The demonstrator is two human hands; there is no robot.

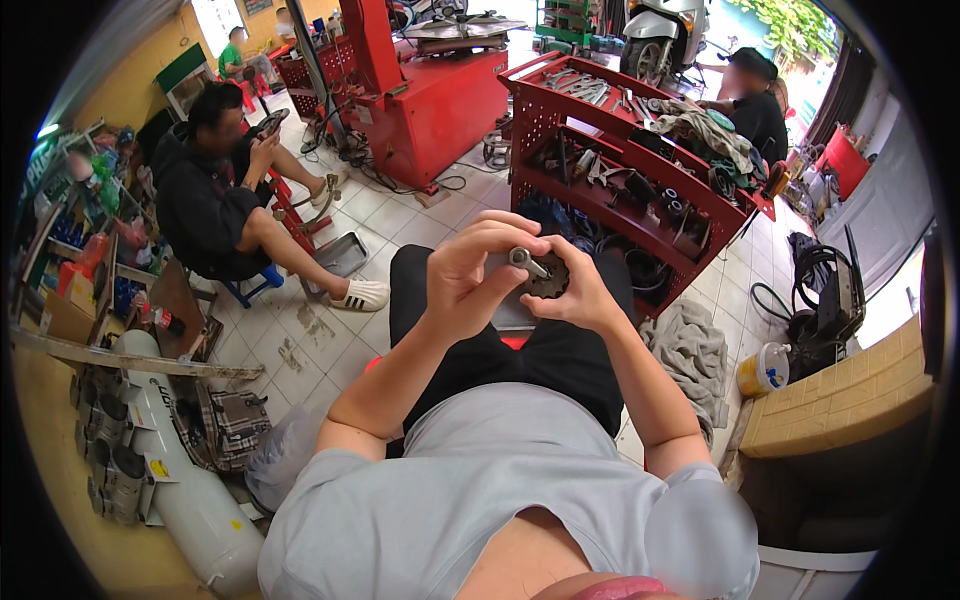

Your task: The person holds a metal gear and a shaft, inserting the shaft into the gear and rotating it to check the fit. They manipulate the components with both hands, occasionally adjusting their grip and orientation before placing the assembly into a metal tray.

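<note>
Above my lap, my left hand (462, 275) is closed, thumb and fingers around a shiny metal tool (522, 259) with a round, socket-like end. The tool slants over a round, dark metal part (549, 278) with a notched edge. My right hand (588, 292) curls around that part from the right, its thumb and fingers at the rim. Whether the tool's far end sits in the part is hard to tell. Below the hands, a grey flat surface (513, 318) shows between my knees, mostly hidden.
Ahead stands a red tool cart (590, 195) with wrenches and cloths on top. A red machine (430, 120) is beyond it. At left a person (215, 190) sits on a blue stool, near a metal tray (343, 254). Crumpled grey cloth (686, 355) and a bucket (763, 369) lie right.
</note>
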